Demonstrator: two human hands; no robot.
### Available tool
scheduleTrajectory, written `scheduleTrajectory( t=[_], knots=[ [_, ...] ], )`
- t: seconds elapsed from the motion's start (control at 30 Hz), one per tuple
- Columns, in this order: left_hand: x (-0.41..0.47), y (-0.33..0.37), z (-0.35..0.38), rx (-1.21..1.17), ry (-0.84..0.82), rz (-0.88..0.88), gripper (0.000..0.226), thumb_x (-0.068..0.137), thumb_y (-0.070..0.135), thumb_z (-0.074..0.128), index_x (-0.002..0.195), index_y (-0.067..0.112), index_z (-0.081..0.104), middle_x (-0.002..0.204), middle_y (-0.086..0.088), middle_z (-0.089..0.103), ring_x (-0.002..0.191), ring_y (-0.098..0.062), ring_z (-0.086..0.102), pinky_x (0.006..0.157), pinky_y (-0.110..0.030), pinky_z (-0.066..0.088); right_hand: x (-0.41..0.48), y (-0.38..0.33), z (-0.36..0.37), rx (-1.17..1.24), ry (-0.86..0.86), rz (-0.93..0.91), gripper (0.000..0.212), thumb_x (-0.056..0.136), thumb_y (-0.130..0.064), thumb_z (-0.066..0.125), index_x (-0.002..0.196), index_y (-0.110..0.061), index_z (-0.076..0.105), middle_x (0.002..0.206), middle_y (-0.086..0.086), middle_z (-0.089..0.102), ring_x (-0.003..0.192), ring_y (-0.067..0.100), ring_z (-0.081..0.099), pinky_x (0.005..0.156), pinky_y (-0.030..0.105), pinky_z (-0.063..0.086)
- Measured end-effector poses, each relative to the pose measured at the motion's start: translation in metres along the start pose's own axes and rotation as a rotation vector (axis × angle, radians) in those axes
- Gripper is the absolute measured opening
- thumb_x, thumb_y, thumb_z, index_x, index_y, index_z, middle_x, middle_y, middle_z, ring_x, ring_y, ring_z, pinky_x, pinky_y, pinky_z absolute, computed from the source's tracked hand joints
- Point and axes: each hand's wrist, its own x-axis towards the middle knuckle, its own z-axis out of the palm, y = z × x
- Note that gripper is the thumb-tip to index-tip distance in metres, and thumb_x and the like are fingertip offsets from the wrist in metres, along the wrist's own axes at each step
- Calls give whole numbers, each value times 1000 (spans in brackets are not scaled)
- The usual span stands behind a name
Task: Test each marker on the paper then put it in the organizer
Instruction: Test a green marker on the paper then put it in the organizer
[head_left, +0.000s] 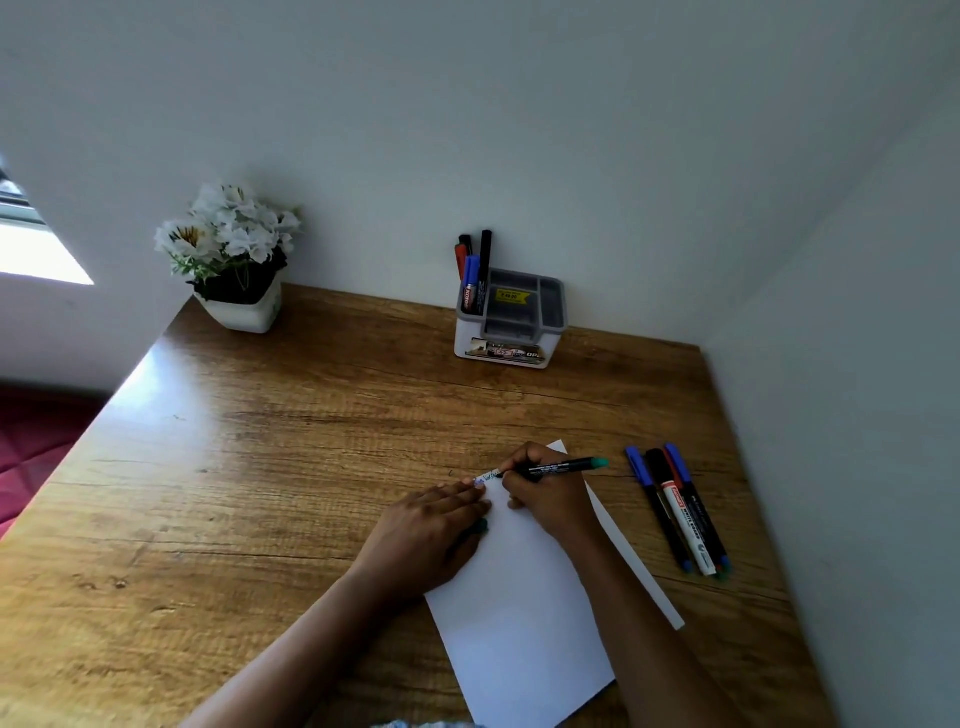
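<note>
Our left hand lies flat, pinning the paper steady, while our right hand grips the green marker to test its tip.

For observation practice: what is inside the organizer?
Red marker, blue marker and black marker stand in the left compartment of the organizer; a yellow label shows in the middle. The wall hides their lower ends.

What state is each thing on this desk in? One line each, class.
Green marker, uncapped, tip on the paper, in the right hand's grip.
Left hand, flat, pressing the paper down.
Paper, flat on the desk, writing at its top corner.
Organizer, upright, markers standing in its left compartment.
Spare markers, capped, lying side by side right of the paper.
</note>
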Motion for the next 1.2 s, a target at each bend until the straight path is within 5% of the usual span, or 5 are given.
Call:
scheduleTrajectory(
  t=[0.47, 0.7, 0.83, 1.0, 1.2],
  knots=[
    [4, 2, -8, -36, -30, 14, 40, 87, 41, 42, 112, 27, 70, 120, 9, 66, 111, -5, 61, 87, -20, 49, 6, -11, -12, 324, 42, 202, 16, 85, 0, 59, 78, -12, 65, 73, 9, 63, 62, 12, 60, 56, 26, 54],
    [17, 6, -29, -203, -175, -265, 38, 97, 44, 42, 132, 32, 53, 123, 13, 62, 101, -4, 61, 81, -23, 50, -10, -33, -13, 338, 70, 128, 20, 87, 0, 57, 77, -17, 56, 64, 6, 54, 54, 13, 51, 48, 26, 50],
    [30, 15, -49, -698, -7, -564, 23, 97, 39, 48, 98, 27, 67, 80, 3, 70, 69, -10, 64, 64, -34, 51, -42, -52, -5, 364, 105, 2, 16, 85, 1, 61, 83, -15, 62, 71, 3, 64, 62, 13, 60, 53, 27, 52],
    [40, 24, -72, -1772, 251, -994, 31, 102, 29, 38, 110, 7, 59, 103, -12, 72, 99, -24, 68, 84, -35, 53, -76, -73, 2, 443, 123, -109, 13, 91, -12, 57, 96, -13, 69, 84, 7, 73, 76, 21, 70, 56, 28, 57],
    [42, 29, -87, -2194, 303, -945, 26, 102, 33, 33, 99, 13, 50, 118, -16, 66, 107, -26, 65, 78, -36, 55, -84, -90, 7, 371, 165, -225, 4, 90, -8, 56, 92, -10, 59, 83, 11, 72, 72, 23, 71, 55, 27, 57]
  ],
)
